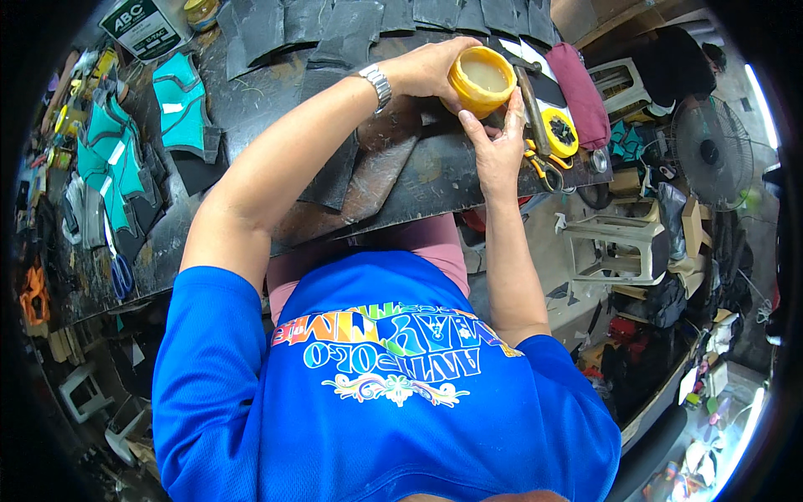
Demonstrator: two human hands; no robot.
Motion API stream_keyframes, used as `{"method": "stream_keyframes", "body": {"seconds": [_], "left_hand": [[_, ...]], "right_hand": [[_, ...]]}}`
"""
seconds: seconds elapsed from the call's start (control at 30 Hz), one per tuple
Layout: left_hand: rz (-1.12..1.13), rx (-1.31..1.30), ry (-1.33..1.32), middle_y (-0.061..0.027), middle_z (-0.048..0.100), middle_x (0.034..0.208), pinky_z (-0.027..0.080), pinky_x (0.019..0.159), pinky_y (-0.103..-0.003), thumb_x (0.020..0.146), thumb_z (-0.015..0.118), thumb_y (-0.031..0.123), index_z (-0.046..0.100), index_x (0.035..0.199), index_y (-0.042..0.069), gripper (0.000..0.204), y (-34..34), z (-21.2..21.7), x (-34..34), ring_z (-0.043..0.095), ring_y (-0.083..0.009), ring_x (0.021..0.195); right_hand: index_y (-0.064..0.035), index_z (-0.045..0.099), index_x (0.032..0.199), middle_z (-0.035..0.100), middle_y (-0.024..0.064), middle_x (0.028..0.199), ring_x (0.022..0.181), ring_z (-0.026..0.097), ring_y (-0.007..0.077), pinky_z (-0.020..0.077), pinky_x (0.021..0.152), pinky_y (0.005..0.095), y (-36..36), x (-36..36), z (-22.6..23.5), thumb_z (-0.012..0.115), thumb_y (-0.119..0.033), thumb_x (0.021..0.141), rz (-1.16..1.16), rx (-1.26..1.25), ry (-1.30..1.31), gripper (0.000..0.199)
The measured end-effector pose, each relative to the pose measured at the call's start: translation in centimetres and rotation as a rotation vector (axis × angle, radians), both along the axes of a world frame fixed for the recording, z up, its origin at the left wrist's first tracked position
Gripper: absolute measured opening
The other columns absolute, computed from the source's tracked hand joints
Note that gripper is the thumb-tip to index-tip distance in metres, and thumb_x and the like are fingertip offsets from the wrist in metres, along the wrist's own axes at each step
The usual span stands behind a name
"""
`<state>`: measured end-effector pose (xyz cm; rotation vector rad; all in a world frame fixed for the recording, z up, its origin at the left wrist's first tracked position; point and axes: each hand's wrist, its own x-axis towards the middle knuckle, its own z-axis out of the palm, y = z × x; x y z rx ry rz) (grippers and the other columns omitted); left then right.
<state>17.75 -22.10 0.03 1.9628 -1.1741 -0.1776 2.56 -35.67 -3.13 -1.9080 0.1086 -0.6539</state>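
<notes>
Faces a wide, scuffed black worktable (259, 100), wearing a bright blue short-sleeved shirt (401, 452) with a multicoloured print. Has, off to the right beyond the table, a round, grey-caged fan (711, 155) and a white plastic stool (619, 247). Has flat black sheets (347, 35) overlapping along the table's far side, teal-and-black cut pieces (180, 100) lying to the left, and a soft maroon pouch (579, 96) at the right end. Holds between both hands, over the table toward its far side, a round, open-topped yellow jar (475, 102) with pale, cloudy contents; cannot tell whether lifted or resting. With the left hand (428, 71), wraps the jar's left side, fingers curved and partly hidden; cannot tell their full spread. With the right hand (499, 151), grips the near right side, thumb and fingers parted against the wall. Has, right of the jar, a yellow ring-shaped holder (552, 116) and yellow-and-black scissors (549, 177). Wears a silver-coloured metal band (379, 88) on the left wrist.
</notes>
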Motion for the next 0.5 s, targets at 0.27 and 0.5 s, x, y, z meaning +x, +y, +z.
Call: {"method": "stream_keyframes", "body": {"seconds": [0.27,0.5], "left_hand": [[0.368,-0.052,-0.172,-0.0262,0.053,0.129,0.051,0.099,-0.044,0.069,0.090,0.026,0.036,0.143,0.002,0.094,-1.4,-2.1,-5.2,0.059,-0.0419,0.117],[0.465,0.011,-0.142,-0.0315,0.051,0.124,0.052,0.095,-0.049,0.076,0.083,0.018,0.028,0.144,0.000,0.089,-2.0,-1.6,-6.7,0.059,-0.0481,0.111]], "right_hand": [[0.0061,0.030,0.152,0.046,0.0223,0.145,0.133,0.048,0.0266,0.0409,0.110,0.0360,0.1,0.9,-0.3,0.078,-0.017,0.088,-0.058,0.088,-0.115,0.082],[0.0030,0.034,0.152,0.046,0.0226,0.148,0.135,0.048,0.0284,0.0381,0.112,0.0371,1.3,1.1,-1.3,0.070,-0.014,0.094,-0.143,0.003,-0.186,0.070]]}}
